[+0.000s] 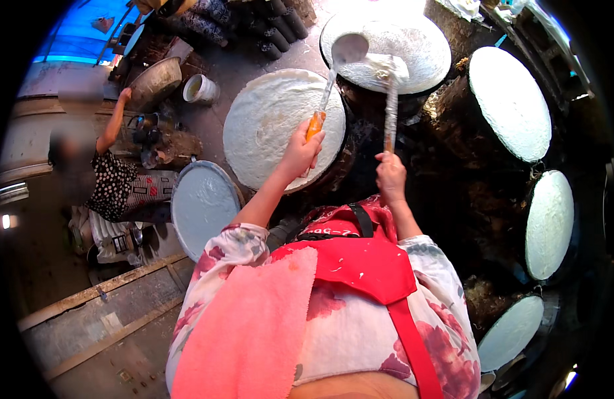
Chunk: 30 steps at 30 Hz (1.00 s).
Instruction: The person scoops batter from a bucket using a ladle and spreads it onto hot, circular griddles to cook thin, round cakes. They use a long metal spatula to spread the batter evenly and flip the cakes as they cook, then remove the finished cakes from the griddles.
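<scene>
My left hand [302, 151] is wrapped around the orange handle of a ladle [328, 90], whose round metal bowl hangs over the near edge of the far round pan's white layer [413, 40]. My right hand [391, 178] grips the lower end of a long-handled tool [391, 110] smeared with white. Its head, at the far pan, is covered by a pale clump, so its kind cannot be made out. Beneath the ladle's handle lies another large round white sheet [267, 130], rough on top, left of my hands.
More white-topped round pans [510, 103] curve down the right side. A tub of whitish liquid [204, 209] stands left of my forearm. At the left, another person [117, 176] touches a large metal basin [154, 83] near a white bucket [200, 90]. Dark cylinders [274, 33] lie stacked behind.
</scene>
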Motion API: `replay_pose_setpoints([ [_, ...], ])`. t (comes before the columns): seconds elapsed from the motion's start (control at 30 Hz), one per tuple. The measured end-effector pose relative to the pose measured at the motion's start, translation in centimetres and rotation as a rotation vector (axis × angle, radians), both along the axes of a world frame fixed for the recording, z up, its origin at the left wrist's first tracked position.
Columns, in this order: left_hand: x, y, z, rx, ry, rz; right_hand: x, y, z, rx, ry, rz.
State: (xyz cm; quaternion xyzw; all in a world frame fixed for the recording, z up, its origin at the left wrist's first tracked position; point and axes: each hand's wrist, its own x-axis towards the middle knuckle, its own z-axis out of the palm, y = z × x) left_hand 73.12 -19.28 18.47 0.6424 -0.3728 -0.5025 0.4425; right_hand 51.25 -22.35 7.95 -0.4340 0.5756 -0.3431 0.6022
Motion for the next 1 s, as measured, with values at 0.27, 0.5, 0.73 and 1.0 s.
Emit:
replay_pose_setpoints([
  [0.27,-1.4,-0.3,-0.4,0.066,0.054,0.057,-0.5,-2.5,-3.5,-0.094,0.193,0.161],
  [0.5,-1.6,-0.9,1.2,-0.18,0.015,0.162,-2.0,-0.2,-1.5,-0.207,0.275,0.18],
  [0.73,-2.7,-1.8,3.8,-0.191,0.08,0.153,-5.0,-2.7,-2.8,-0.169,0.264,0.204],
  [1.0,-3.7,-1.9,4.4,-0.184,0.166,0.144,-2.4,-2.1,0.0,-0.339,0.449,0.396],
])
